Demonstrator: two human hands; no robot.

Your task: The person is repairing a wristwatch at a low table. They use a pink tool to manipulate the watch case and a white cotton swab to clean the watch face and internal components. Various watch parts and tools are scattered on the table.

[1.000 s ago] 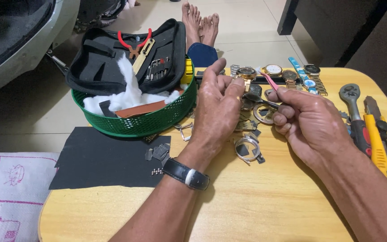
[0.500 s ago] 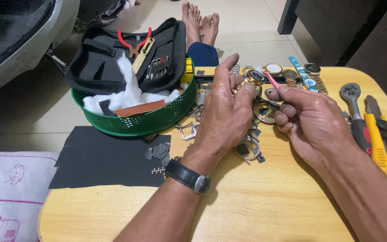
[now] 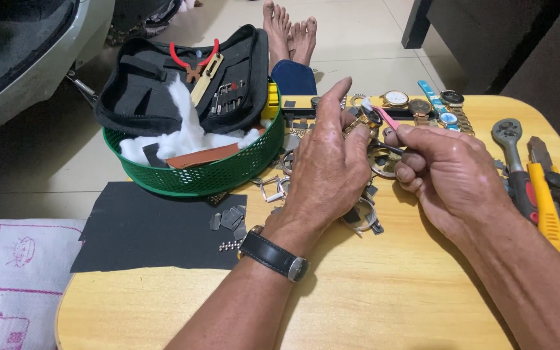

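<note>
Fingers of the left hand (image 3: 328, 165) curl around a gold-toned watch (image 3: 369, 118), of which only a small part of the case shows above the knuckles; how tightly it is pinched cannot be made out, since the back of the hand hides the fingertips. The right hand (image 3: 445, 172) is closed on a thin pink-handled tool (image 3: 385, 118), thumb and forefinger pressed together over its shaft, its tip touching or just beside the watch; the exact contact is too small to tell. Both hands hover over a clutter of watch cases and metal bracelet parts (image 3: 361, 217) on the wooden table (image 3: 390, 291), much of that heap being covered by the palms. A black-strapped wristwatch (image 3: 273, 254) sits on the left wrist. Beyond the hands lies a row of watches (image 3: 422, 104). To the right lie a ratchet wrench (image 3: 513, 162) and a yellow utility knife (image 3: 555, 201), its end near the table edge. To the left, a green basket (image 3: 196, 172) holds white cotton, a black tool pouch (image 3: 183, 81) and red-handled pliers (image 3: 194, 61). A black sheet (image 3: 144, 227) carries small metal links. Bare feet (image 3: 290, 26) show past the table, cut off at the frame's top.
</note>
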